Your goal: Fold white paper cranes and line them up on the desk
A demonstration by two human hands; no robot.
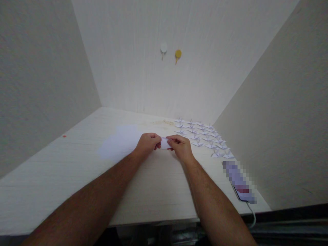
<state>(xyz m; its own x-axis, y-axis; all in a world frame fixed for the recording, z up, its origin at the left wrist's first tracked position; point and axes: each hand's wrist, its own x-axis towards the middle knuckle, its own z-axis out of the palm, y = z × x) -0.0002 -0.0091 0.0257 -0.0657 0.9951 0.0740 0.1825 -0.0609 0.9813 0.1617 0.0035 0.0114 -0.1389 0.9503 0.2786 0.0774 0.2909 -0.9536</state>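
Between my two hands is a small piece of white paper (164, 143), held up just above the table. My left hand (148, 142) pinches its left edge between thumb and fingers. On the opposite edge, my right hand (180, 146) grips it with the thumb in front. Whether the paper has creases is too small to tell. Loose white paper sheets (120, 145) lie overlapping to the left of my left hand. Several folded paper cranes (197, 141) stand in rows beyond and to the right of my right hand.
A phone (238, 182), its screen blurred, lies near the right wall with a white cable (253, 218) running over the table's front edge. Walls enclose the white table (153, 198) on three sides. A white hook (163, 48) and a yellow hook (178, 54) are on the back wall.
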